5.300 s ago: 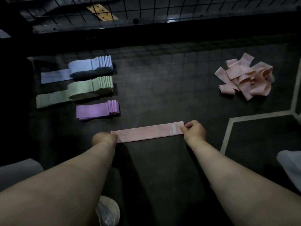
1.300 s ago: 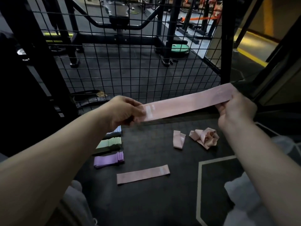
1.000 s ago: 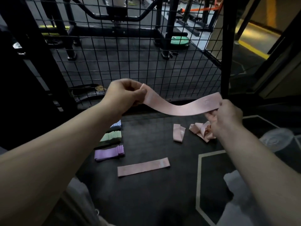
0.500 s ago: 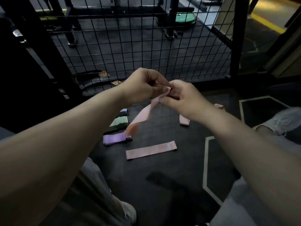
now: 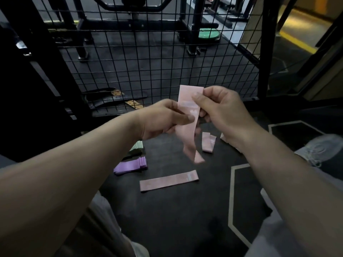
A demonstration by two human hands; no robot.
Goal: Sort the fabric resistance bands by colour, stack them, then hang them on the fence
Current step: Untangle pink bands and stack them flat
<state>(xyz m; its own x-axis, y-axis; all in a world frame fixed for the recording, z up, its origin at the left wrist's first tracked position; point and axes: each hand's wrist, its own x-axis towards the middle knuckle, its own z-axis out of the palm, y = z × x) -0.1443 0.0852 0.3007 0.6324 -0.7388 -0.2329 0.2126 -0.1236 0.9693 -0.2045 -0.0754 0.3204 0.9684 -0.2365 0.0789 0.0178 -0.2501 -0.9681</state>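
Fingers (image 5: 197,95) of left hand (image 5: 163,119) and right hand (image 5: 222,110) pinch 1 held pink band (image 5: 187,127), hanging upright in front of the fence (image 5: 148,62).
Floor (image 5: 176,210) below: 1 flat pink band (image 5: 168,180), 1 folded pink band (image 5: 208,141) farther; left, 1 purple stack (image 5: 131,165), 1 green stack (image 5: 137,146), partly hidden. Pale labels on bands; writing unreadable.

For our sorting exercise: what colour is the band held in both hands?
Pale pink; the band shows best in the head view.
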